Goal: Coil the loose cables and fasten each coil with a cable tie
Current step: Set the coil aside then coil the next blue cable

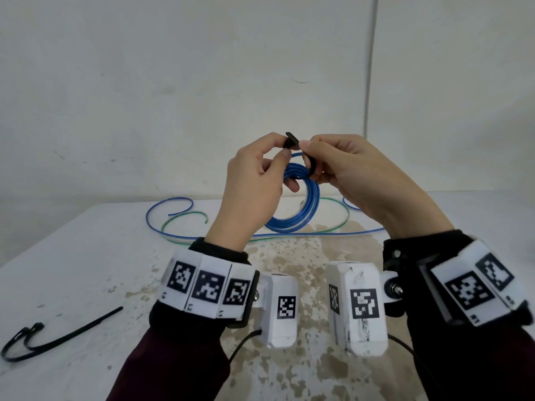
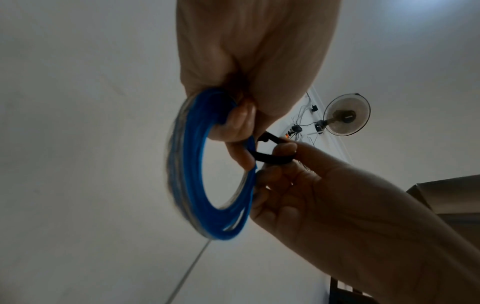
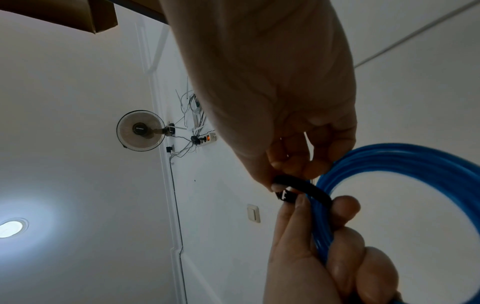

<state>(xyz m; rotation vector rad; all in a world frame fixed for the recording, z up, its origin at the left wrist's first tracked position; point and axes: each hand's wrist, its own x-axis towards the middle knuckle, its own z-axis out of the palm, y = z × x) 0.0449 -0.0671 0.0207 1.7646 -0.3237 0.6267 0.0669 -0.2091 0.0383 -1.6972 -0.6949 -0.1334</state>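
A blue cable coil (image 1: 307,204) is held up above the table, its top gripped in the lower fingers of my left hand (image 1: 282,147). A black cable tie (image 1: 309,166) is looped round the top of the coil. My left thumb and forefinger pinch the tie's head end, and my right hand (image 1: 307,151) pinches the strap right beside it. In the left wrist view the tie (image 2: 272,159) circles the coil (image 2: 192,164). The right wrist view shows the tie (image 3: 306,188) between both hands at the coil (image 3: 415,162).
A second black cable tie (image 1: 43,337) lies on the near left of the white, stained table (image 1: 86,270). A loose blue cable (image 1: 162,209) and a green cable (image 1: 185,217) sprawl along the table's far edge, in front of a white wall.
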